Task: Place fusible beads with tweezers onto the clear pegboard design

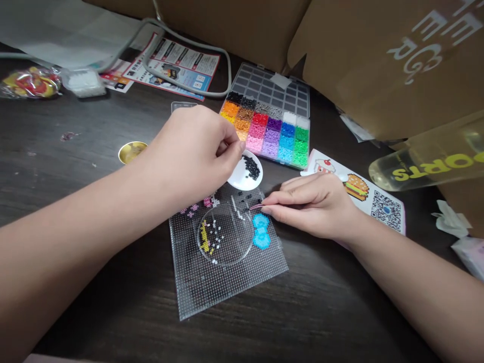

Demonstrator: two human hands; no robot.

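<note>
On the dark table (94, 166), a clear square pegboard (227, 272) is laid flat, with a round clear disc (226, 234) resting on it and a blue bead shape (260, 230) set just beside the disc. Above the board's far edge the left hand (192, 151) is held, its fingers (230, 148) pressed together at the tips, possibly pinching a bead (too small to be made out). A small white dish (245, 174) of black beads is found just beyond that hand. Near the board's right side the right hand (313, 204) is rested, its fingers pinching thin tweezers (257, 206), whose tip is pointed at the pegs. Behind the dish, an open bead box (270, 121) with coloured compartments is seen, and a pattern card (363, 194) is partly covered by the right wrist.
</note>
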